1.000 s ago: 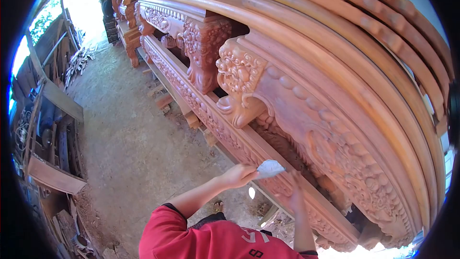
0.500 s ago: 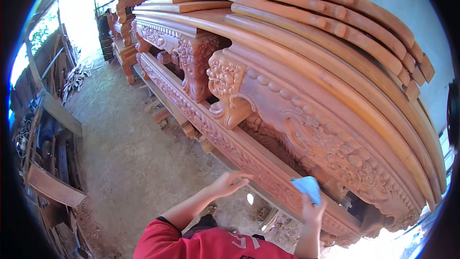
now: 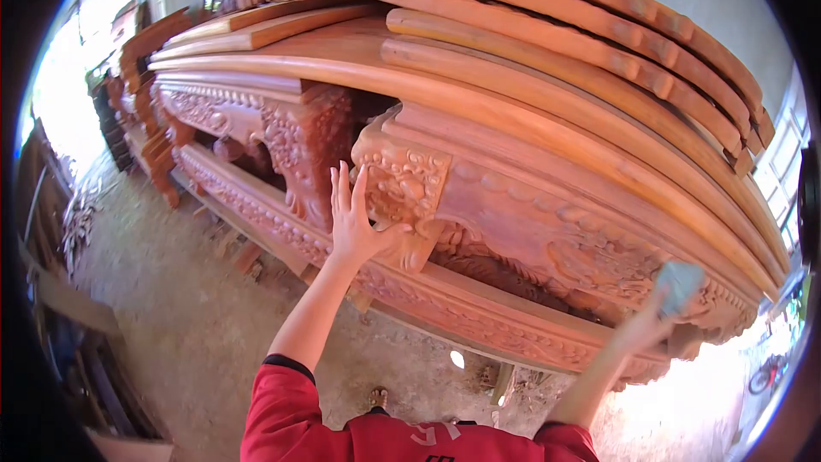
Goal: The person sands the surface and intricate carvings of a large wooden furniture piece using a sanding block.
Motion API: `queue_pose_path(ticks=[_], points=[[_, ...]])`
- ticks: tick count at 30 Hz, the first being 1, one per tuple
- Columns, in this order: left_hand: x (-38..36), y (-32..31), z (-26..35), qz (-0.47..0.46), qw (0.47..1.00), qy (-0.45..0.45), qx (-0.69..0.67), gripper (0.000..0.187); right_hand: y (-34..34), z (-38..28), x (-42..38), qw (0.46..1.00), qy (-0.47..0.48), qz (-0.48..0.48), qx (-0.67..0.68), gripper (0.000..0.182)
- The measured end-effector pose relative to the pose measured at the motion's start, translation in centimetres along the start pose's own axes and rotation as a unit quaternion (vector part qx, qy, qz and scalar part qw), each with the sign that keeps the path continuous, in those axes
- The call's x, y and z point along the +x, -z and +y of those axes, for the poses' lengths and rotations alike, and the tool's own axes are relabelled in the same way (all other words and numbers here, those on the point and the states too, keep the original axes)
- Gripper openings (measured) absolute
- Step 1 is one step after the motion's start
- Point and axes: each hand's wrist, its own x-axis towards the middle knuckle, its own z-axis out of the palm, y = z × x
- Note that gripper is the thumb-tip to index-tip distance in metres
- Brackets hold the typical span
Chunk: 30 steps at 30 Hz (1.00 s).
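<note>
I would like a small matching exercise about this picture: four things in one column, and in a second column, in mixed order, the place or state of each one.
Things
1. left hand
2. right hand
3. pale folded sheet
4. long curved boards

Places or states
A. stacked on top of the carved furniture
B. open, fingers spread, laid against a carved corner block
C. held up near the lower carved edge, at the right
D. closed around something pale

Pairs: 1-B, 2-D, 3-C, 4-A
</note>
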Motion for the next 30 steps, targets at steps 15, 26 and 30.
queue_pose_path(ticks=[15, 26, 30], points=[[1.3, -5.7, -4.7, 0.134, 0.974, -0.126, -0.132, 0.110, -9.8, 0.1, -13.5, 0.912, 0.283, -0.196, -0.224, 0.065], [1.0, -5.2, -5.0, 0.089, 0.978, -0.125, -0.140, 0.115, -10.2, 2.7, -16.8, 0.922, 0.314, -0.143, -0.176, 0.038], [1.1, -5.3, -5.0, 0.083, 0.977, -0.125, -0.149, 0.116, -10.6, -0.8, -10.8, 0.979, 0.168, 0.038, -0.105, 0.034]])
